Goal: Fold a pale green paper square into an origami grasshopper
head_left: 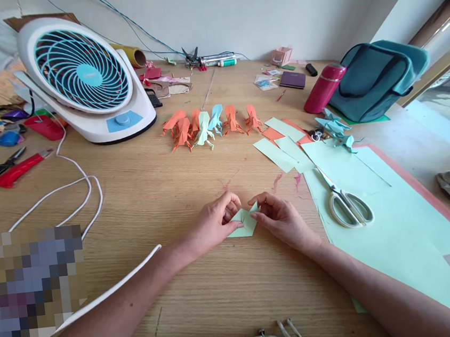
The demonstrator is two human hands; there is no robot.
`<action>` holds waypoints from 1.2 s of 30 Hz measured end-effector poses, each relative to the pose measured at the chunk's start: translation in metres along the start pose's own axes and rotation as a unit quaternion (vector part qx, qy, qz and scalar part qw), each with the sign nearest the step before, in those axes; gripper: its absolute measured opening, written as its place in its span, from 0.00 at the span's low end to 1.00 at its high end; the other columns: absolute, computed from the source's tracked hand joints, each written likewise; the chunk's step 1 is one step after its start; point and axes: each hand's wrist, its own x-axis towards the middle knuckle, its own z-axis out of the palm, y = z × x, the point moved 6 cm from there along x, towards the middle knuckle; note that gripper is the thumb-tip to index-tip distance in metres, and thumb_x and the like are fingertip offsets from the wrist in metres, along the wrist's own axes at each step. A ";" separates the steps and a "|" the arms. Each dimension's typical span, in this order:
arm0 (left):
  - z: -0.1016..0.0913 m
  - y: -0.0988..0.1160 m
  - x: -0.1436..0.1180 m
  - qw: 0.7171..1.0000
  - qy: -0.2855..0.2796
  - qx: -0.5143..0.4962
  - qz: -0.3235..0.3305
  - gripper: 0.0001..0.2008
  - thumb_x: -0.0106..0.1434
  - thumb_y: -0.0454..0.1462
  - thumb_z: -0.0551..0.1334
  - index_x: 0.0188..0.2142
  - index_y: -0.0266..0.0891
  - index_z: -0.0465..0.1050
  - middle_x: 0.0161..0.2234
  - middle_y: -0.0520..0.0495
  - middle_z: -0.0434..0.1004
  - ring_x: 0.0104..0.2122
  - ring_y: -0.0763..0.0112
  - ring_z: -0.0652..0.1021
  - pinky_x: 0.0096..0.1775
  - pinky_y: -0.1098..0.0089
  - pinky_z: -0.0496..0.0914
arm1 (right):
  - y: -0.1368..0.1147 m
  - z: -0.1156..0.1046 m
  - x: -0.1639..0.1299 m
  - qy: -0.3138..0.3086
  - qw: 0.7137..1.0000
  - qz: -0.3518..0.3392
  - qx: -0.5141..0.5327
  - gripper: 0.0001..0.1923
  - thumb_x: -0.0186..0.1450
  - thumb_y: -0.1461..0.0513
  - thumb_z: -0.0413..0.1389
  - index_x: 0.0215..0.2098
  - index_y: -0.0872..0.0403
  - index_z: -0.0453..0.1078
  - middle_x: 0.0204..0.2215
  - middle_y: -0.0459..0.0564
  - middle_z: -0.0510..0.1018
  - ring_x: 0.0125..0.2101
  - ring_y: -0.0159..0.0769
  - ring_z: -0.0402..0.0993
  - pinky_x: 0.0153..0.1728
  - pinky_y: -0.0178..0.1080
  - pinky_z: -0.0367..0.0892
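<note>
I see a small pale green folded paper (243, 223) on the wooden table (151, 197), pinched on both sides by my left hand (215, 224) and right hand (280, 217), fingers narrowed on its edges. Scissors (347, 203) lie just right on green sheets (395, 225). Beyond stands a row of folded paper figures (208, 123), then a white fan (82, 79), its cord (71, 195) trailing left. A teal bag (376, 77) sits against the wall.

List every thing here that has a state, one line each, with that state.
Green paper piece: partly folded, pinched by both hands.
Left hand: fingers closed on the paper.
Right hand: fingers closed on the paper.
Scissors: closed, flat on the green sheet.
Fan: upright; running or not, cannot tell.
Paper figures: finished, in a row.
Red bottle: capped, leaning against the bag.
</note>
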 end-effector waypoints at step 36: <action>0.028 0.020 -0.040 0.869 0.010 0.367 0.333 0.11 0.71 0.30 0.56 0.49 0.34 0.75 0.52 0.43 0.79 0.43 0.67 0.75 0.45 0.65 0.74 | -0.030 0.015 -0.062 -0.056 0.843 -0.270 -0.461 0.09 0.69 0.69 0.52 0.43 0.58 0.74 0.41 0.56 0.79 0.35 0.38 0.71 0.34 0.40 0.68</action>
